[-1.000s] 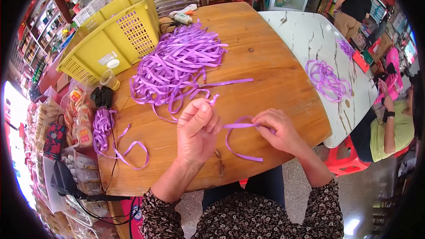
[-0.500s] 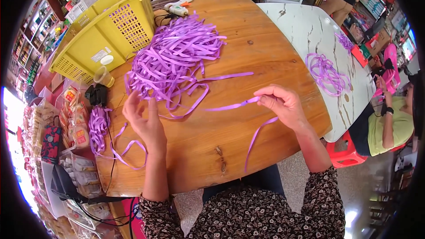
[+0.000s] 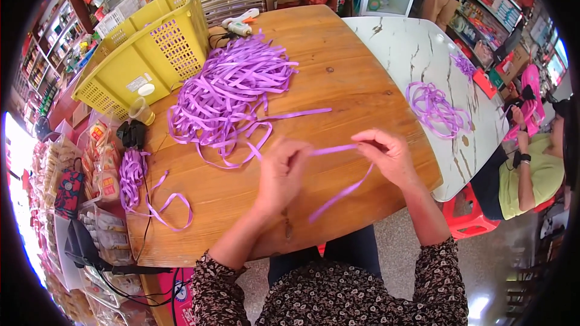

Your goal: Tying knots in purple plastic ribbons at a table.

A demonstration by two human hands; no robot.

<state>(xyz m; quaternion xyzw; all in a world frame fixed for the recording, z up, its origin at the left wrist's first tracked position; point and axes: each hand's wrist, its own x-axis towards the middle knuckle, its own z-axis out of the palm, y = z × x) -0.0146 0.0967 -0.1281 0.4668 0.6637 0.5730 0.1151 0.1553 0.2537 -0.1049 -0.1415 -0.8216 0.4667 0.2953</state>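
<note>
A strip of purple ribbon [image 3: 334,150] stretches between my two hands above the wooden table. My right hand [image 3: 389,156] pinches it between thumb and fingers, and a loose tail of ribbon hangs below that hand, blurred. My left hand [image 3: 281,172], slightly smeared by motion, has its fingers closed at the strip's other end; the fingertips are partly hidden. Just beyond it lies a large tangled heap of purple ribbon [image 3: 232,87], with one end trailing to the right and loops reaching toward my left hand.
A yellow plastic basket [image 3: 142,54] stands at the far left, with a glue gun [image 3: 240,26] and a plastic cup [image 3: 142,110] near it. A purple bundle [image 3: 132,175] lies at the left edge. The white marbled table [image 3: 393,36] holds more ribbon [image 3: 436,108]. A person in green [image 3: 531,166] sits at right.
My left hand has swung right, from open fingers near the heap to closed on the ribbon close to my right hand. The right hand keeps its pinch; the hanging tail has swung left.
</note>
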